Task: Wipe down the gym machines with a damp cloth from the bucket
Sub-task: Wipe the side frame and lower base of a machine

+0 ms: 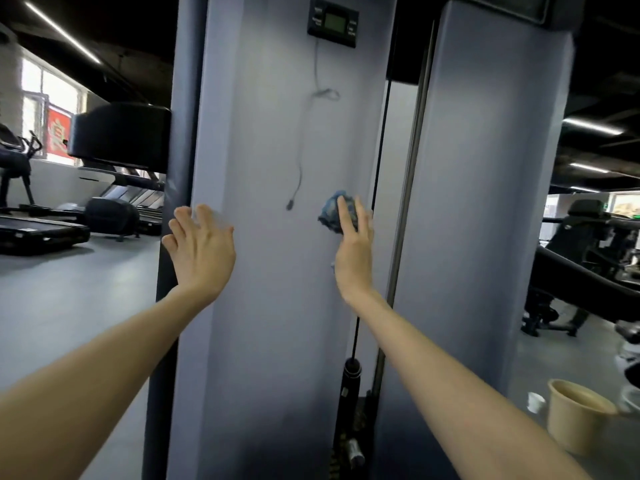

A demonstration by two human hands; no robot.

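Observation:
A tall grey-blue shroud panel of a weight machine fills the middle of the head view. My right hand presses a bunched blue cloth flat against the panel's right part, fingers straight over the cloth. My left hand lies flat with spread fingers near the panel's left edge and holds nothing. A beige bucket stands on the floor at the lower right.
A small black display is mounted high on the panel, with a thin loose cable hanging from it. A black cable and guide rod run beside the panel. A second grey column stands right. Treadmills line the left; black machines stand at the right.

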